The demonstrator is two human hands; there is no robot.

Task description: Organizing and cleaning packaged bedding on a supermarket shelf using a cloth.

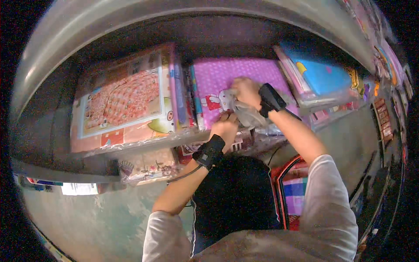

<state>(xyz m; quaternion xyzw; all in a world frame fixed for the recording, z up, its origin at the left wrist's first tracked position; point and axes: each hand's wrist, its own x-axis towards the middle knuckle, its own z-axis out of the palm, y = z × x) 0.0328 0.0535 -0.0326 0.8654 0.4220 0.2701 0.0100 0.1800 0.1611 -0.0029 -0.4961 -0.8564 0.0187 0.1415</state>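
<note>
My right hand [246, 91] lies over a purple dotted textile package [262, 70] with a cartoon cat print, its fingers curled at crumpled clear plastic [250, 114]. Close by, my left hand [226, 125] is at the package's near edge, beside the same plastic. Both hands are blurred, and whether either one grips the plastic cannot be told. Black bands are strapped round both wrists. To the left of the purple package is a larger plastic-wrapped bedding package [121, 101] with a picture of checked red and white bedding.
A blue package [322, 75] lies on others at the right. Below the left packages sits a beige floral package [150, 163]. A pale curved edge [209, 7] spans the top of the dark storage space. A red-rimmed bag [294, 196] with coloured contents is beside my body, above the greenish floor [98, 222].
</note>
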